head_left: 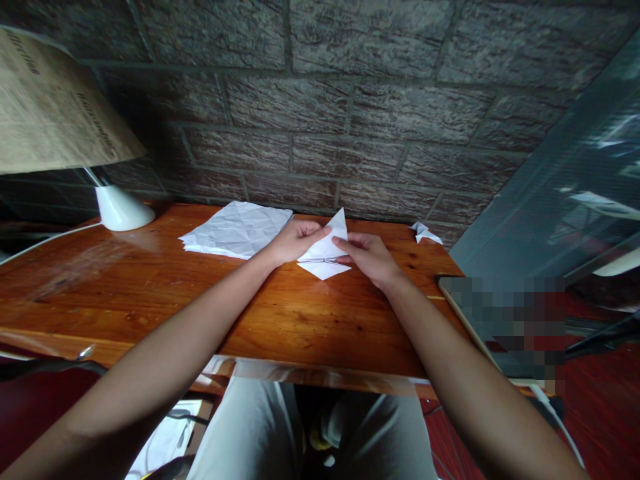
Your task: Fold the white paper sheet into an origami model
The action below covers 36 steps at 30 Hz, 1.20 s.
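Note:
A folded piece of white paper (pixel 324 251), with a pointed top and a lower flap shaped like a triangle, is held between both hands over the wooden table. My left hand (pixel 299 240) grips its upper left side, the thumb lying on the front face. On the right side, my right hand (pixel 369 255) pinches the paper with the thumb on top and fingers partly behind it. A dark crease or gap runs across the paper above the lower flap. The fingers behind the sheet are hidden.
A stack of creased white paper sheets (pixel 235 228) lies left of my hands. A small folded paper piece (pixel 425 233) sits at the back right. A lamp (pixel 123 208) stands at the left, a blurred-out screen device (pixel 493 327) at the right edge. Behind the table (pixel 320 327) rises a brick wall (pixel 320 107).

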Tool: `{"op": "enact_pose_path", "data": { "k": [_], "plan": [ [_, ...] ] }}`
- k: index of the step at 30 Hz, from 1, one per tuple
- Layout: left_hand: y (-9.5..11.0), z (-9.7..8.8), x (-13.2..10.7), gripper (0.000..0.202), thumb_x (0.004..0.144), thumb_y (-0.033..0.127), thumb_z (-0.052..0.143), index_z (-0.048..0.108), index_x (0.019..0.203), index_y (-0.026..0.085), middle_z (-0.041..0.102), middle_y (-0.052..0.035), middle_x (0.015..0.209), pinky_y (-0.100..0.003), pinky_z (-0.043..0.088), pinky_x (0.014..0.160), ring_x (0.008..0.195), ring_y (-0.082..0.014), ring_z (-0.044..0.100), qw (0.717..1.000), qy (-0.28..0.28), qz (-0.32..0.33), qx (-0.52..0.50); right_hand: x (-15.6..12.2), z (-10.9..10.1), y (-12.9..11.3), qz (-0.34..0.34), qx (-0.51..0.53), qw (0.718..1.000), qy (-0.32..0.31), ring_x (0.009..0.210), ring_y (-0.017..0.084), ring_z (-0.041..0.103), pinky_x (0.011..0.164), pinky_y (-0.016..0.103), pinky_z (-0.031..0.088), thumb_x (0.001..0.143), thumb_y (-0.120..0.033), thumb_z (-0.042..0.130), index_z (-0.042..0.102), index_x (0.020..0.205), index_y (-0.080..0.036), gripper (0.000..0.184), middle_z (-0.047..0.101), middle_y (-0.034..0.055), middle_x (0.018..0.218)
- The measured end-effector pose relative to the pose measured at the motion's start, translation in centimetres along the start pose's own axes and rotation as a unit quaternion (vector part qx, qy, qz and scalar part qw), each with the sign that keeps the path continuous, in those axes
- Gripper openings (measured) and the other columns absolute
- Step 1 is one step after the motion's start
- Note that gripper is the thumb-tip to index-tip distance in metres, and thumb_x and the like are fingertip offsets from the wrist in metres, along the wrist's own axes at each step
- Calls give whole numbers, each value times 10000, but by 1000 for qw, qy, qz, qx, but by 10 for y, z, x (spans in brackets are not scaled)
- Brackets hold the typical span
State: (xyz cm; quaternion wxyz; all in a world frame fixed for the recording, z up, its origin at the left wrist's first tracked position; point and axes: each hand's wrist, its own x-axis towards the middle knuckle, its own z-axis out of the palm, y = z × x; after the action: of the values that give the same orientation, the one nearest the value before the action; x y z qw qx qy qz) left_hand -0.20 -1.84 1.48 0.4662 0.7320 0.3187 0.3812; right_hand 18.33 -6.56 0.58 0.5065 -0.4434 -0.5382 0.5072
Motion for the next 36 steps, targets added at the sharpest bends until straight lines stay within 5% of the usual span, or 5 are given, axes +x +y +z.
{"op": "enact_pose_path", "data": {
  "k": [7,17,22,27,36],
  "plan": [
    [0,-1,0,520,670,655,791,590,666,176,538,26,599,-226,277,489,535,-90,434,998,-53,-15,-17,-1,-2,1,7,0,1000,14,715,174,689,740,319,602,658,-486,887,765,786,-184,349,783,40,830],
    [0,0,1,546,809,660,668,533,621,166,449,48,546,-225,226,475,500,-71,361,1000,-8,-15,-8,-1,-1,-1,3,-9,1000,8,731,183,702,711,297,557,661,-531,862,766,837,-184,401,794,41,871],
    [-7,-4,5,431,723,462,824,704,972,131,725,-31,805,-242,432,613,665,-134,614,995,-1,-24,-102,2,-5,3,17,3,999,31,792,217,728,749,327,590,648,-510,879,761,816,-192,378,792,39,872],
    [-15,-8,7,548,695,311,864,672,1171,119,760,-43,853,-243,456,639,677,-135,653,988,-25,-56,-141,5,-5,5,12,22,998,50,851,239,738,810,373,626,676,-455,873,749,800,-186,321,790,47,882],
    [-20,-6,9,347,747,374,820,719,969,127,763,-39,842,-251,454,657,696,-137,648,991,-45,-53,-117,8,-8,8,-39,-2,994,102,754,204,712,697,368,643,697,-450,841,669,1069,-234,463,734,4,812]
  ]
}}
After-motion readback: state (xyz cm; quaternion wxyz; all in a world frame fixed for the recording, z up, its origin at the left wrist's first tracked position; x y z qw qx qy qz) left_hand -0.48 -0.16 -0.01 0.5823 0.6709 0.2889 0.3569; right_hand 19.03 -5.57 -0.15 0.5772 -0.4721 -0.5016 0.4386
